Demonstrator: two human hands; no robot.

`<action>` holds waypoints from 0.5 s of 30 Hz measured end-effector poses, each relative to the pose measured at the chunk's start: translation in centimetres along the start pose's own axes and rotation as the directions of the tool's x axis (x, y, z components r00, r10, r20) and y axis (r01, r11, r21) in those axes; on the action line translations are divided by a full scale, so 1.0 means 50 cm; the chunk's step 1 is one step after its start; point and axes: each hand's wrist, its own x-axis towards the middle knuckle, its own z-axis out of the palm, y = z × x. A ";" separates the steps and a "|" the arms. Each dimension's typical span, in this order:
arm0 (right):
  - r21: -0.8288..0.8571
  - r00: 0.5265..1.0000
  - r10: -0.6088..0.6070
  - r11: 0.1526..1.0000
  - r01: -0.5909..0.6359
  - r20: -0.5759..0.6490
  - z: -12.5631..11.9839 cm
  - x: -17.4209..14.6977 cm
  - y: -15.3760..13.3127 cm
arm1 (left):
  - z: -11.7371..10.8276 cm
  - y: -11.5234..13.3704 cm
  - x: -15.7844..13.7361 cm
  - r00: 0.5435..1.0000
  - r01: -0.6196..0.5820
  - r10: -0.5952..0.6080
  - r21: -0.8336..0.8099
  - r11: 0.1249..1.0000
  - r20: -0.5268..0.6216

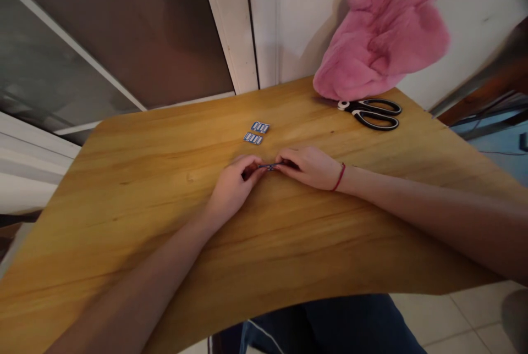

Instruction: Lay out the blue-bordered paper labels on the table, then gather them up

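Observation:
My left hand (235,181) and my right hand (309,167) meet near the middle of the wooden table. Between their fingertips they pinch a small, thin blue-and-white strip (270,167), seen nearly edge-on, one end in each hand. Its markings are too small to make out. Just beyond my hands lie two small blue-and-white pieces, an upper piece (260,127) and a lower piece (253,138), both flat on the wood and marked with pale rectangles. A red cord circles my right wrist.
Black-handled scissors (373,114) lie at the back right of the table (165,222), their blades under a pink fluffy cloth (383,40). The cloth rests against the white wall (297,18). A sliding door frame (231,24) stands behind the table's back edge.

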 end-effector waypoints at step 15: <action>-0.028 0.999 0.002 1.000 -0.001 0.052 -0.004 0.008 -0.014 | -0.018 0.027 0.003 0.928 0.330 -0.367 -0.314 0.890 -0.067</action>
